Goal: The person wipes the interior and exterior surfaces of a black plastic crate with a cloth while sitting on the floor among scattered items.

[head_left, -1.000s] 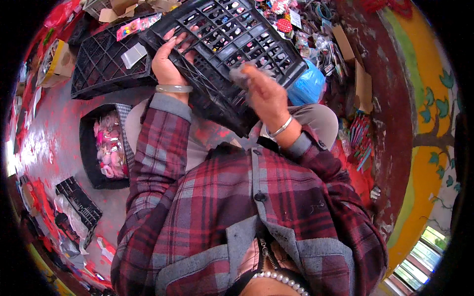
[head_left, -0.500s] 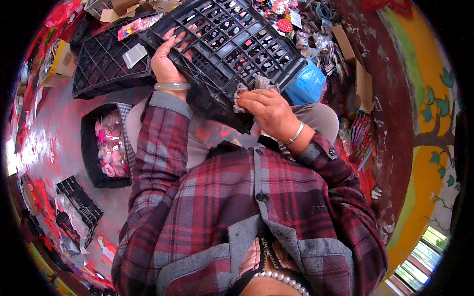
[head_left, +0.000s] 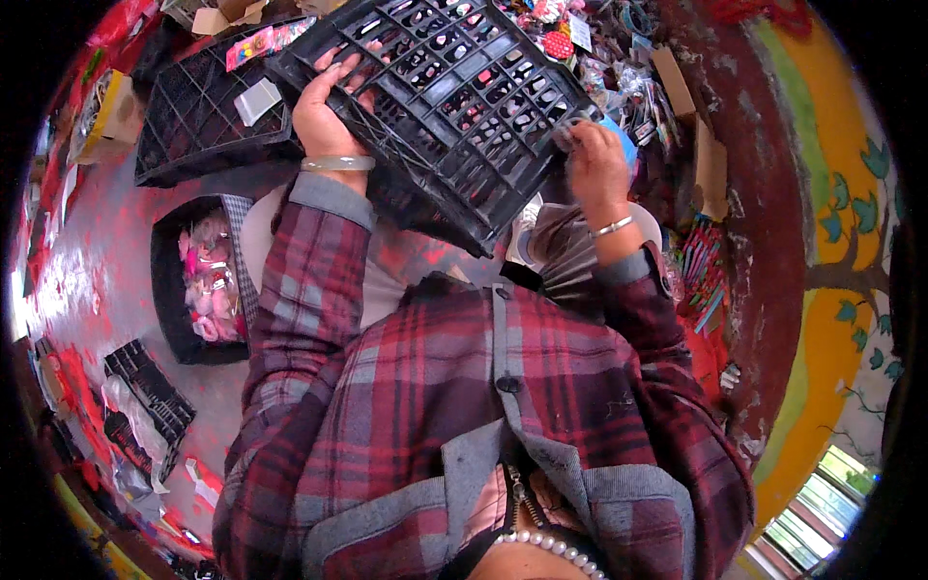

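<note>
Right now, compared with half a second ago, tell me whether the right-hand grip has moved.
Yes, up and to the right: the right-hand grip has gone from the lower left of the blue plastic bundle to in front of it.

crate (head_left: 440, 121): black | cloth (head_left: 564, 133): grey | jacket (head_left: 416, 387): maroon-grey plaid | plastic bundle (head_left: 620, 145): blue | bin lining (head_left: 240, 261): grey-white check

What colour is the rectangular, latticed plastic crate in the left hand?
The crate is black, clearest in the head view.
</note>
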A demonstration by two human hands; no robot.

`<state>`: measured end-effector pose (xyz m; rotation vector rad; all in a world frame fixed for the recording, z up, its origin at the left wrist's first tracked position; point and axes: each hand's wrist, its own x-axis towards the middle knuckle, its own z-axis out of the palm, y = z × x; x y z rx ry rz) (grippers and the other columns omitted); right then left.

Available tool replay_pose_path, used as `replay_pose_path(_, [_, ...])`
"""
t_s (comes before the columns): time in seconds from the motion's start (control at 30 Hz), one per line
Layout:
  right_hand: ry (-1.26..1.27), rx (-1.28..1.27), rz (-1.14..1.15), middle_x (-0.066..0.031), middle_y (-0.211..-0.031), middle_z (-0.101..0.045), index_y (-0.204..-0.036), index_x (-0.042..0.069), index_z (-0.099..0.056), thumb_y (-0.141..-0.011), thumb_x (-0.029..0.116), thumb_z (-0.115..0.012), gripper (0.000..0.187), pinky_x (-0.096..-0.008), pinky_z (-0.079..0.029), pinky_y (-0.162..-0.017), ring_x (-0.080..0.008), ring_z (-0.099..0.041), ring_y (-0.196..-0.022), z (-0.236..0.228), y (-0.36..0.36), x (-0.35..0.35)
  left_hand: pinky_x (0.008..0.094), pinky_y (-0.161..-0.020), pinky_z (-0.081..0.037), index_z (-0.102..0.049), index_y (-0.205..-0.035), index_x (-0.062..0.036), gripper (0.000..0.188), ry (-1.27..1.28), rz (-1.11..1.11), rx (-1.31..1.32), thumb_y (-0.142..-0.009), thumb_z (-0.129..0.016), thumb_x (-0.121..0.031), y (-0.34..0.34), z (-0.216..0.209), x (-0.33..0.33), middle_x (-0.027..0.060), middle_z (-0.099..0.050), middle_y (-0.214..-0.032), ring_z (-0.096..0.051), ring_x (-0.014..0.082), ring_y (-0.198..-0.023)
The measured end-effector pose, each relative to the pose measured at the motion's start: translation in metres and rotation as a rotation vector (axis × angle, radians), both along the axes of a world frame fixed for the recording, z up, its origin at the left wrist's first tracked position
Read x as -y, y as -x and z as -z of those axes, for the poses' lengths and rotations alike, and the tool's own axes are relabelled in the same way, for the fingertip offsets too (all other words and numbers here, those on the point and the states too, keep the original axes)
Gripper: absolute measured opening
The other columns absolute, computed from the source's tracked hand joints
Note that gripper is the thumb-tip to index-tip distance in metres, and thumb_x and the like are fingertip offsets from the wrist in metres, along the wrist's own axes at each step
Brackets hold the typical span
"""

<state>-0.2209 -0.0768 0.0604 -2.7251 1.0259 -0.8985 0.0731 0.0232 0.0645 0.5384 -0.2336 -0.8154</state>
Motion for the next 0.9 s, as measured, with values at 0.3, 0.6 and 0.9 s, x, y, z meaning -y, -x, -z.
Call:
replay_pose_path(0.3, [-0.218,-0.034,-0.45,-0.0118,-0.092,-0.059,-0.088,0.005,-0.059,-0.068,0.0,-0.055,0.021,-0.0395,-0.045,-0.078,-0.0312,-0.055,-0.089,-0.033,-0.03,-0.07,0.0476,-0.087,-0.048,-0.043,-0.12,0.0054,0.041,-0.109,-0.019,0.03,-0.082,-0.039,-0.009,-0.004,0.0,-0.004,0.0282,-0.056,-0.111,-0.057,0.0385,-0.102])
replay_pose_path(0.6, [-0.131,-0.128,-0.473,-0.0106,-0.094,-0.059,-0.089,0.003,-0.06,-0.065,-0.001,-0.058,0.024,-0.0354,-0.047,-0.078,-0.0289,-0.056,-0.087,-0.033,-0.029,-0.085,0.0442,-0.087,-0.046,-0.042,-0.121,0.0034,0.041,-0.089,0.02,0.04,-0.082,-0.041,-0.008,0.003,-0.004,-0.002,0.0286,-0.055,-0.113,-0.057,0.0388,-0.103])
replay_pose_path(0.9, [-0.379,-0.015,-0.625,-0.0119,-0.094,-0.059,-0.088,0.003,-0.061,-0.07,-0.004,-0.054,0.021,-0.0361,-0.047,-0.077,-0.0296,-0.056,-0.087,-0.029,-0.027,-0.081,0.0476,-0.088,-0.046,-0.039,-0.121,0.0037,0.042,-0.07,-0.017,0.007,-0.079,-0.042,-0.002,0.006,-0.005,-0.003,0.0283,-0.055,-0.112,-0.056,0.0393,-0.104])
